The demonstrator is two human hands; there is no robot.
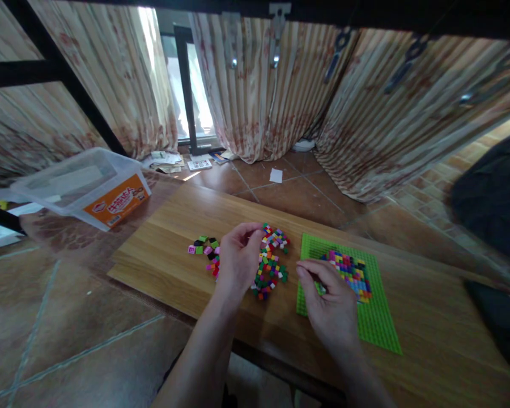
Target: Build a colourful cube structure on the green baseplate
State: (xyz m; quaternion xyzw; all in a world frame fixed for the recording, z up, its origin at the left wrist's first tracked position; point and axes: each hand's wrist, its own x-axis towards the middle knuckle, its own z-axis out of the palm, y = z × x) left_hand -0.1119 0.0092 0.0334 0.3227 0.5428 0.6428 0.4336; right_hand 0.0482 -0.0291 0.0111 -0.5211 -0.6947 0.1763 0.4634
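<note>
My left hand [238,258] is over the heap of small coloured toy bricks [268,263] on the wooden table, its thumb and forefinger drawn together. Anything between those fingertips is too small or hidden to make out. Beside the heap lies a green studded baseplate [378,317], with a patch of many-coloured bricks [351,269] on it. Over the plate's left edge is my right hand [332,303], thumb and forefinger pinched. I cannot make out what that pinch holds, if anything. This hand covers part of the brick patch.
Looser bricks [202,246] in pink, black and green lie left of the heap. A clear plastic tub [106,170] with an orange label stands at the table's left end. A dark flat object [495,317] lies at the right. A dark bar crosses overhead.
</note>
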